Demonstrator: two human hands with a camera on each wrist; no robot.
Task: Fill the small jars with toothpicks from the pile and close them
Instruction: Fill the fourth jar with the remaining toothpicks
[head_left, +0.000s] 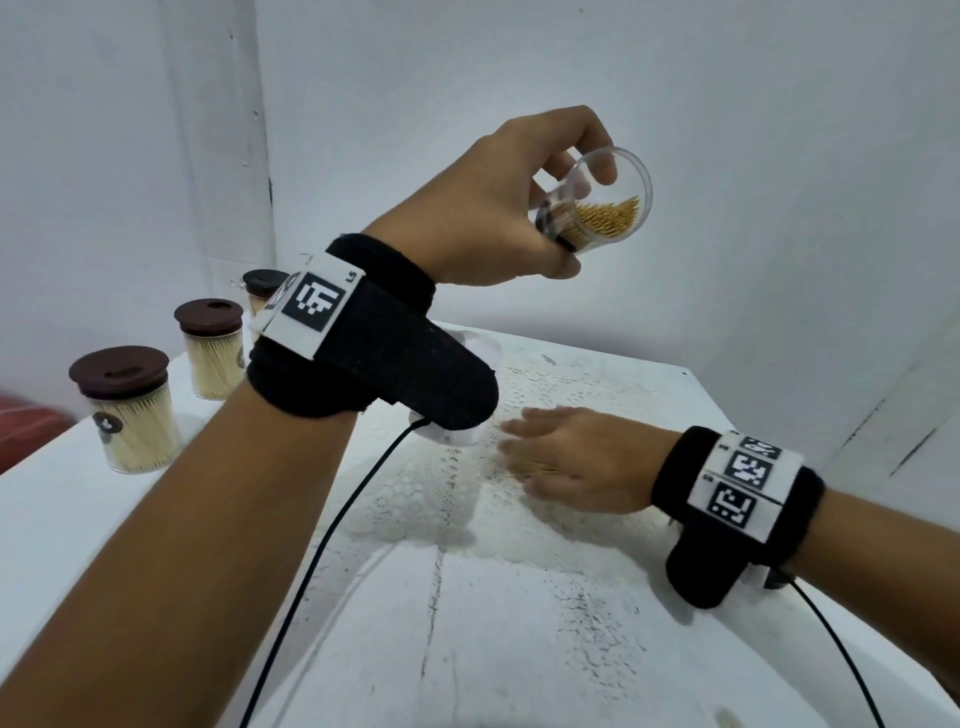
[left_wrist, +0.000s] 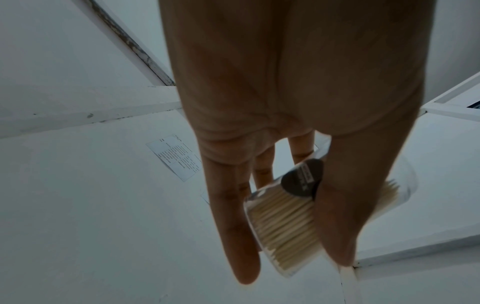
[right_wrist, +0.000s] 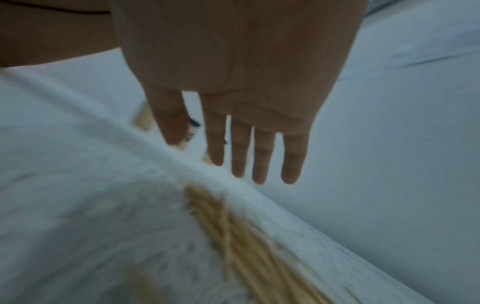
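Note:
My left hand (head_left: 524, 208) is raised above the table and grips a clear lidless jar (head_left: 597, 202) tilted on its side, partly filled with toothpicks. In the left wrist view the same jar (left_wrist: 285, 222) sits between thumb and fingers. My right hand (head_left: 566, 457) hovers low over the lace cloth, fingers straight and spread, blurred by motion. The toothpick pile (right_wrist: 246, 242) lies on the cloth under and behind that hand; in the head view only a few toothpicks (head_left: 530, 470) show beneath the fingers.
Three closed jars with brown lids stand at the table's left: the nearest (head_left: 127, 410), a middle one (head_left: 213, 353), a far one (head_left: 262, 291) partly behind my left wrist. A white lace cloth (head_left: 431, 499) covers the table middle. Black cables trail off both wristbands.

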